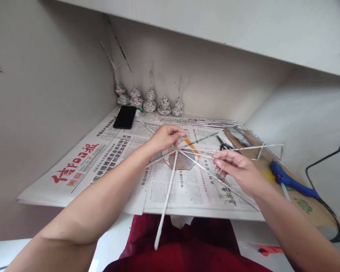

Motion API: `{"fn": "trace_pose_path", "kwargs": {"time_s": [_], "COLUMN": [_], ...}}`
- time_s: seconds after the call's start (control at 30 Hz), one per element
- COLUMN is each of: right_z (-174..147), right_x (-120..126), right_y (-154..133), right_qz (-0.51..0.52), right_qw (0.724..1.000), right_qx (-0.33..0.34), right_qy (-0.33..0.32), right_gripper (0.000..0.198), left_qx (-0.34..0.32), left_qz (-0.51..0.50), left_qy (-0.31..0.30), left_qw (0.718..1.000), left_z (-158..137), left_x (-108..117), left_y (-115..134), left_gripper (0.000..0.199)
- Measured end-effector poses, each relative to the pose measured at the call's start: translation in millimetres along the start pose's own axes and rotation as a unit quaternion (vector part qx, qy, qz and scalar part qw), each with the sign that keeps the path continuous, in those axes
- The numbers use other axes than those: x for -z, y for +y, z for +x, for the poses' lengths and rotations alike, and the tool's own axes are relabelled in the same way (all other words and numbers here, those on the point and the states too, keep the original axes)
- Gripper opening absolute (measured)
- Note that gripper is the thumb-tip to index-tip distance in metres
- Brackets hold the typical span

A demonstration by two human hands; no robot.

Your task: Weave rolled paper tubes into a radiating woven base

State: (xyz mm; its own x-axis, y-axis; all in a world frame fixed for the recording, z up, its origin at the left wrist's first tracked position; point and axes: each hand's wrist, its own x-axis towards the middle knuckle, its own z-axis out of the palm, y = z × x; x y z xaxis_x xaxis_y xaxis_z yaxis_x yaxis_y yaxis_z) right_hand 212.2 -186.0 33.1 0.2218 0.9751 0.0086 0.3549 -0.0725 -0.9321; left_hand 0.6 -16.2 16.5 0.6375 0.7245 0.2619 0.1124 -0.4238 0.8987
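Observation:
Thin rolled newspaper sticks (169, 192) spread out like spokes from a crossing point over a grey piece of card (181, 163) on the newspaper. At the far side of that crossing is my left hand (168, 136), its thumb and fingers pinched close to the sticks; what lies between the fingertips is partly hidden. My right hand (236, 168) is to the right, thumb and fingers closed on one newspaper stick (202, 154) that runs to the middle. One long spoke points toward my lap and sticks out past the table edge.
Several woven paper gourd shapes (150, 102) stand along the back wall. A black phone (124, 117) lies back left, with a bundle of paper sticks (198, 121) behind the work. Scissors (224, 143), cardboard (293, 194) and a blue glue gun (291, 180) with its cord are at right.

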Motion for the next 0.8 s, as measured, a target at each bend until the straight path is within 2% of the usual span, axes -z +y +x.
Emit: {"fn": "trace_pose_path", "kwargs": {"time_s": [0.03, 0.1, 0.17, 0.23, 0.33, 0.6, 0.67, 0.8], "right_z": [0.5, 0.5, -0.3, -1.3, -2.7, -6.0, -5.3, -1.7], "right_x": [-2.6, -9.2, -16.2, -22.0, -27.4, -33.8, -33.5, -28.2], "right_y": [1.7, 5.6, 10.1, 15.2, 24.6, 47.9, 49.7, 49.8], "right_qz": [-0.039, -0.139, -0.245, -0.319, -0.374, -0.418, -0.419, -0.433], "right_qw": [0.999, 0.989, 0.964, 0.936, 0.910, 0.886, 0.884, 0.882], "right_qx": [0.006, 0.042, 0.098, 0.148, 0.179, 0.199, 0.203, 0.184], "right_qy": [-0.014, -0.025, -0.022, -0.017, -0.012, 0.021, 0.031, 0.040], "right_gripper": [0.027, 0.021, 0.015, 0.013, 0.015, 0.015, 0.014, 0.016], "left_qx": [0.021, 0.039, 0.037, 0.042, 0.051, 0.054, 0.055, 0.062], "left_qz": [0.080, 0.204, 0.281, 0.321, 0.363, 0.390, 0.393, 0.399], "left_qy": [0.059, 0.100, 0.081, 0.035, -0.013, -0.082, -0.083, -0.043], "left_qw": [0.995, 0.973, 0.956, 0.945, 0.930, 0.915, 0.914, 0.914], "left_z": [3.4, 7.5, 9.1, 9.3, 8.5, 2.6, 2.2, 1.2], "left_x": [7.5, 18.4, 22.0, 19.6, 12.9, 14.8, 15.4, 16.8], "left_y": [-7.5, -21.1, -31.3, -37.1, -37.5, -21.2, -17.3, -10.4], "left_gripper": [0.025, 0.026, 0.027, 0.025, 0.022, 0.018, 0.016, 0.012]}}
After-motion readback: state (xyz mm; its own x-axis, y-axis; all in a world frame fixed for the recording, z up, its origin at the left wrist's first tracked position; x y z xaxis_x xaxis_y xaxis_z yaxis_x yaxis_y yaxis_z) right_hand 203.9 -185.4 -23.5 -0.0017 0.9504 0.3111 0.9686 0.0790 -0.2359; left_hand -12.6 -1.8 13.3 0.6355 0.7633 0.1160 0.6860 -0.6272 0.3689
